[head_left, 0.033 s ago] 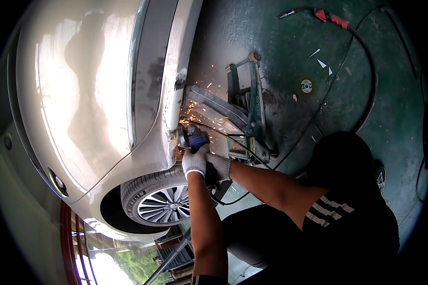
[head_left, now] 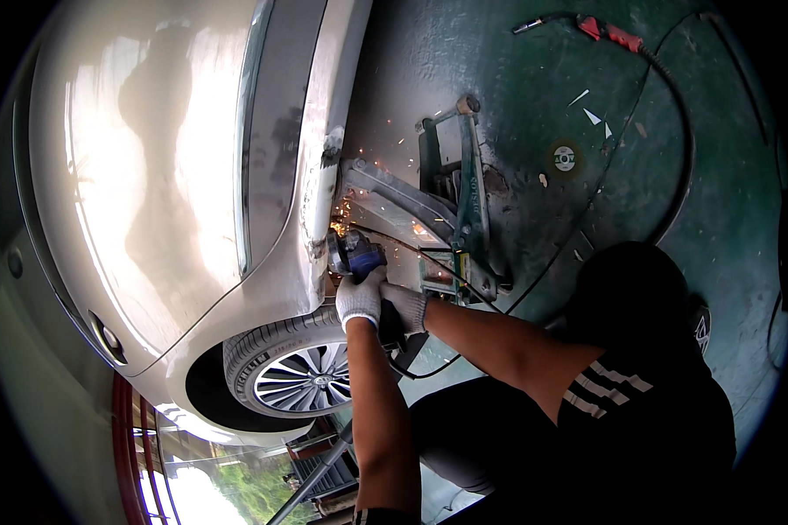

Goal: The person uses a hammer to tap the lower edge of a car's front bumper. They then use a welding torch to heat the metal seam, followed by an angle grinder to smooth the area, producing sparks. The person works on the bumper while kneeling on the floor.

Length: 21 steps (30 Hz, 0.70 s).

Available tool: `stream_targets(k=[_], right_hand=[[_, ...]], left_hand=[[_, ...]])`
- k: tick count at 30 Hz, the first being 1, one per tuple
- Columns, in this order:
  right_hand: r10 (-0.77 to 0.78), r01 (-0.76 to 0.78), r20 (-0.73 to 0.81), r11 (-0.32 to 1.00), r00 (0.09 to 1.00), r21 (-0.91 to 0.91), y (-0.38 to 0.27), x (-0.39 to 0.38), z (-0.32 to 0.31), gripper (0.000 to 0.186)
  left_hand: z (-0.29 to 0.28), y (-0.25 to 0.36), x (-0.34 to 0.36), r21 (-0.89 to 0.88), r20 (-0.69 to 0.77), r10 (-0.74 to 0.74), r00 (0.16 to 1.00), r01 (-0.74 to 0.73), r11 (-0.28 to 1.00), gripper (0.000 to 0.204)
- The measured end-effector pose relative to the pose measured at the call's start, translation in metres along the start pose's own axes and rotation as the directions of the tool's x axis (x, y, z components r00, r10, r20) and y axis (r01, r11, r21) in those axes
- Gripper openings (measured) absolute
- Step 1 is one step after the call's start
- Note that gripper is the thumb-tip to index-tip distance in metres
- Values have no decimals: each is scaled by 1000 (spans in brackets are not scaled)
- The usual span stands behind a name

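Both my hands wear pale knitted work gloves and are closed around a blue angle grinder (head_left: 359, 255). My left hand (head_left: 359, 298) grips it near the head, its fingers partly hidden. Just beside it, my right hand (head_left: 405, 306) wraps the rear of the body. The grinder's head sits against the lower edge of a beige car's sill (head_left: 317, 223), just ahead of the wheel (head_left: 311, 376). Orange sparks (head_left: 341, 214) spray out there, toward the jack. The contact spot itself is hidden behind the grinder.
A green floor jack (head_left: 468, 192) stands beside the sill, its arm reaching under the car. A cable (head_left: 552, 254) runs across the green floor. A red-handled welding torch (head_left: 611, 33) with a thick black hose, a round disc (head_left: 564, 158) and white scraps (head_left: 594, 116) lie further right.
The spray of sparks has become smaller and sparser. My hands and the grinder have hardly moved.
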State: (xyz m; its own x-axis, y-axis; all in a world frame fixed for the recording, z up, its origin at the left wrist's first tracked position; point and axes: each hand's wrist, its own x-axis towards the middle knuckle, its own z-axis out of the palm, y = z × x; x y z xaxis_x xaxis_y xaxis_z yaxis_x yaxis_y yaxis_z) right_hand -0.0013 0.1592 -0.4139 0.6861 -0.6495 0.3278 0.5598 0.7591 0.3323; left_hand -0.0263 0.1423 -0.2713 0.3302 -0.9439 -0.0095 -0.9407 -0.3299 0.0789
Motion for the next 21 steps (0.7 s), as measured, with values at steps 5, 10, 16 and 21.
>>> stream_targets(k=[5, 10, 16, 21], right_hand=[[-80, 77, 55, 996, 995, 55, -57, -12, 17, 48], [37, -39, 62, 999, 997, 34, -7, -13, 18, 43], [-221, 214, -11, 955, 975, -207, -18, 4, -15, 22], [-113, 111, -8, 987, 994, -114, -26, -12, 17, 33]], left_hand=[[10, 64, 15, 135, -17, 80, 997, -77, 988, 69], [-2, 3, 3, 48, -52, 5, 999, -3, 999, 66], [4, 2, 13, -263, 40, 231, 972, -213, 941, 50], [4, 1, 15, -158, -3, 168, 986, -166, 973, 64]])
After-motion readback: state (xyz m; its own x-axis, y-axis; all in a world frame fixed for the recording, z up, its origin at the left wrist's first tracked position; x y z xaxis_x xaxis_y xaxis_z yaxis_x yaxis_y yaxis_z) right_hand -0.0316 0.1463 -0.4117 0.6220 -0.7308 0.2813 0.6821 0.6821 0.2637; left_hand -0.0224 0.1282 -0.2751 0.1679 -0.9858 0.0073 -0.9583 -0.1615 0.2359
